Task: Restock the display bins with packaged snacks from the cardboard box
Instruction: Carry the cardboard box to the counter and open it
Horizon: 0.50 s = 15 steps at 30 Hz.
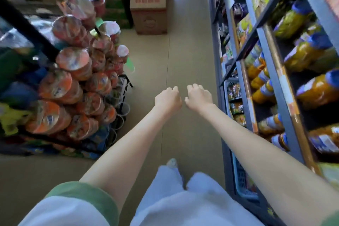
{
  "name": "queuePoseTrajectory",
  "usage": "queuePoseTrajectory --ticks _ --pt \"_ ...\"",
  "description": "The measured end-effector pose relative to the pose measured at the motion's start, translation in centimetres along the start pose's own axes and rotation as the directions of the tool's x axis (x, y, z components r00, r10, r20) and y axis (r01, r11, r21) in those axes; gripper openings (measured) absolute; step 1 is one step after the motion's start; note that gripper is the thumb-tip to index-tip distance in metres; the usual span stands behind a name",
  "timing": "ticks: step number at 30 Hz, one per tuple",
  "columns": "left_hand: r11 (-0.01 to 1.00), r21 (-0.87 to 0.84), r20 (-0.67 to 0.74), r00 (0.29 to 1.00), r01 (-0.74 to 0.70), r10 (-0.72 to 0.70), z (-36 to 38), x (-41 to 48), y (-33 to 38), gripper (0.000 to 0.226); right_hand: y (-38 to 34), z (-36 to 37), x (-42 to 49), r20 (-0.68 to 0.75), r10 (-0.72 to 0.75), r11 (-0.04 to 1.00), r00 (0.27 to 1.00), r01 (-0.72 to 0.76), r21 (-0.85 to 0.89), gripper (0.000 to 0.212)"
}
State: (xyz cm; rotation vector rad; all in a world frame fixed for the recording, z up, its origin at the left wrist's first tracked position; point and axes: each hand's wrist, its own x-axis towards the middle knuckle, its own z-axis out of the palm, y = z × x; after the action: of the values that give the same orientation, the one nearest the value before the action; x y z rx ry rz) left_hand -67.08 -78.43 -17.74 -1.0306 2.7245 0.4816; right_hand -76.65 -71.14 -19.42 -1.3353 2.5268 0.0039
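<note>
Reaching the cardboard box (148, 13) at upper centre should go best if the left hand (167, 100) and right hand (199, 97), each grip curled and empty, uncurl first.

Left: black metal display rack (25, 24) stacked with round orange-lidded noodle cups (73, 58) (lids facing out, print blurred). Right: blue-grey metal shelving (276, 79) holding yellow-orange drink bottles with blue caps (310, 51). Beige floor (183, 51) between them.
</note>
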Motion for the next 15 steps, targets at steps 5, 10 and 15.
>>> queuePoseTrajectory --ticks 5,10,15 --pt "1.000 0.009 0.026 1.000 -0.011 0.011 -4.8 13.4 -0.6 0.025 1.8 -4.2 13.1 -0.013 0.022 1.000 1.000 -0.022 0.002 0.033" --pt "1.000 -0.001 0.051 0.999 0.005 -0.005 -8.3 28.0 -1.7 0.026 3.8 -7.6 28.2 -0.005 0.008 1.000 1.000 -0.008 0.001 0.035" --pt "0.997 0.061 -0.013 0.998 0.054 -0.053 -13.0 40.9 -4.1 0.024 4.0 -12.5 43.4 0.015 -0.082 0.995 0.997 0.082 -0.052 0.032"
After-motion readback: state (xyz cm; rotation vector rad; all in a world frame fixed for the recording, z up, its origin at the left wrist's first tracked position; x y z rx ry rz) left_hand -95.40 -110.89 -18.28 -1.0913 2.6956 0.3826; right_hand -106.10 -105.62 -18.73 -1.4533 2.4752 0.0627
